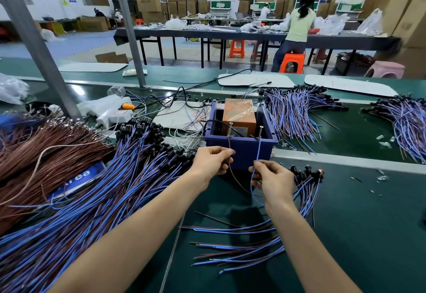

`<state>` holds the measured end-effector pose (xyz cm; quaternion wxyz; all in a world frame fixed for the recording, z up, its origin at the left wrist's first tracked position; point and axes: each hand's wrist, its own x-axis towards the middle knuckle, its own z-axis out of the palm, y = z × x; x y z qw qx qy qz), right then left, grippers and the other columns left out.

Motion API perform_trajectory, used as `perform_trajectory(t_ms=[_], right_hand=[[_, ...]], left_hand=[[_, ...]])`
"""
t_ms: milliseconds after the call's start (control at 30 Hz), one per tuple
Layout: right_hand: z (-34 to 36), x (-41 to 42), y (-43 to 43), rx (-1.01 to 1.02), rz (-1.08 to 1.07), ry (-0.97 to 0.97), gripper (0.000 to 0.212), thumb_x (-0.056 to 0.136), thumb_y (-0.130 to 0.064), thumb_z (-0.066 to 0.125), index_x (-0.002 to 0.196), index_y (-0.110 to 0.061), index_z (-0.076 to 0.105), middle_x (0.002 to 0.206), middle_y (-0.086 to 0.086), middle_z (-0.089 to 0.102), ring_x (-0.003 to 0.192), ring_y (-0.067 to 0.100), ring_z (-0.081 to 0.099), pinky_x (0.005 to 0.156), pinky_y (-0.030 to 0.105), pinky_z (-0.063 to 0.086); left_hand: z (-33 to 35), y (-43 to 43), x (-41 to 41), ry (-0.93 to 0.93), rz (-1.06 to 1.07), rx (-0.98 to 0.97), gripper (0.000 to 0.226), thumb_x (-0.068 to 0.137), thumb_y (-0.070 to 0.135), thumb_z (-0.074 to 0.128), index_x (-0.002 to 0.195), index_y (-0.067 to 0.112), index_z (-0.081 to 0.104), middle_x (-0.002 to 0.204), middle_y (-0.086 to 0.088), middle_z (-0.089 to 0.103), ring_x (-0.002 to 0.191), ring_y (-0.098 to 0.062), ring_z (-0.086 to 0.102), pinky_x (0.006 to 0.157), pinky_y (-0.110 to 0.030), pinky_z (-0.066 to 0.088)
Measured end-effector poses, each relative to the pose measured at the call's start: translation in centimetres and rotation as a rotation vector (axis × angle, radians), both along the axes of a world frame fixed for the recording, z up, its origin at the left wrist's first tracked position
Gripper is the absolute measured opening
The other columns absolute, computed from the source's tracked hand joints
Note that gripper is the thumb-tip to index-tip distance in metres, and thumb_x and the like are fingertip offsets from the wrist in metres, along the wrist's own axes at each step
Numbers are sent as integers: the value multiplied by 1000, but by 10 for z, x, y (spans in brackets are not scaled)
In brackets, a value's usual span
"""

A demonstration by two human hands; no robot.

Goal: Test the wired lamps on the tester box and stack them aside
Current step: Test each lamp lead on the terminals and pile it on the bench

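1. Far out to the left of the left hand lies a heap of brown wires (pixel 46 152). Between it and that hand spreads a big pile of wired lamps (pixel 110 196), their black heads pointing away from us.
2. Our left hand (pixel 213 160) has its fingers curled, thumb and forefinger pinching a brown wire (pixel 231 173). The wire rises to the left metal post (pixel 230 129).
3. Just beyond both hands stands the tester box (pixel 242 152), a blue tub with an orange unit (pixel 239 115) inside.
4. Our right hand (pixel 273 179) is also curled, pinching a blue wire (pixel 257 152) that climbs to the right metal post (pixel 261 131).
5. Just right of the right hand sits a small bunch of lamps (pixel 302 173), one lit lamp (pixel 319 172) glowing orange at its far end. Its wires pass behind the wrist and fan out on the green mat (pixel 368 235); we cannot tell whether the hand holds them.
6. Further beyond and right lie more bundles (pixel 295 113).
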<state>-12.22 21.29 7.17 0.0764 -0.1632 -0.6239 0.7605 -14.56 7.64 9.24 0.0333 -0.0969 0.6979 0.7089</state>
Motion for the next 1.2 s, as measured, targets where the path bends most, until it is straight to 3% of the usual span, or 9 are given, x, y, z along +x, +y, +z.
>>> perform_trajectory(t_ms=[133, 233, 333, 400, 533, 667, 867, 1033, 1200], right_hand=[[1, 3, 1, 37, 25, 30, 15, 89, -6, 64, 76, -12, 67, 67, 3, 67, 56, 8, 57, 52, 19, 49], [0, 19, 0, 221, 207, 107, 15, 86, -6, 66, 75, -15, 69, 66, -4, 68, 64, 3, 60, 62, 14, 47], [-5, 39, 0, 245, 480, 88, 14, 88, -4, 62, 77, -11, 67, 75, 13, 71, 67, 12, 65, 68, 24, 52], [-12, 48, 3, 419, 607, 106, 15, 89, -7, 61, 78, -15, 68, 76, 10, 72, 66, 12, 65, 69, 29, 53], [-21, 56, 0, 784, 750, 181, 13, 89, -19, 63, 83, -21, 74, 68, -13, 69, 63, -4, 60, 61, 8, 40], [-24, 56, -6, 758, 714, 199, 12, 89, -20, 64, 83, -19, 74, 72, -10, 71, 67, 0, 63, 63, 13, 47], [-22, 55, -13, 612, 704, 162, 16, 91, -14, 61, 81, -19, 73, 74, -2, 73, 72, 8, 68, 73, 22, 55], [-17, 53, -19, 396, 660, 96, 21, 94, -14, 58, 81, -21, 73, 72, 2, 74, 68, 11, 70, 65, 17, 53], [-16, 51, -47, 242, 552, 35, 20, 94, -30, 58, 79, -27, 71, 67, 0, 70, 50, 13, 59, 54, 25, 49]], left_hand=[[3, -1, 6, 5, -24, 9, 14, 94, 15, 59, 89, 12, 71, 71, 0, 64, 46, -4, 48, 52, -15, 47], [5, -10, 21, 25, -161, 91, 18, 94, 11, 56, 87, 13, 72, 72, 0, 69, 53, -5, 59, 58, -18, 53], [6, -37, 37, 83, -295, 51, 22, 94, 5, 54, 88, 13, 73, 78, -5, 73, 59, -9, 63, 61, -21, 55], [6, -63, 37, 131, -247, -214, 21, 94, 6, 55, 90, 15, 73, 80, -3, 72, 58, -7, 62, 62, -18, 53], [-9, -108, 34, 123, -209, -1354, 25, 90, 31, 61, 113, 22, 65, 106, 0, 62, 98, -17, 60, 85, -28, 47], [-39, -104, 47, 106, -266, -1670, 27, 94, 32, 54, 118, 21, 51, 120, 0, 44, 114, -19, 46, 81, -32, 47], [-47, -105, 45, 271, -64, -1479, 13, 94, 28, 54, 103, 20, 57, 107, 3, 49, 103, -16, 48, 75, -26, 41], [-34, -99, 53, 413, 46, -1083, 5, 85, 21, 70, 89, 20, 70, 86, 8, 71, 83, -11, 64, 73, -23, 44], [-24, -77, 61, 580, -39, -937, 8, 83, 18, 73, 90, 20, 75, 83, 12, 73, 78, -2, 67, 75, -22, 50]])
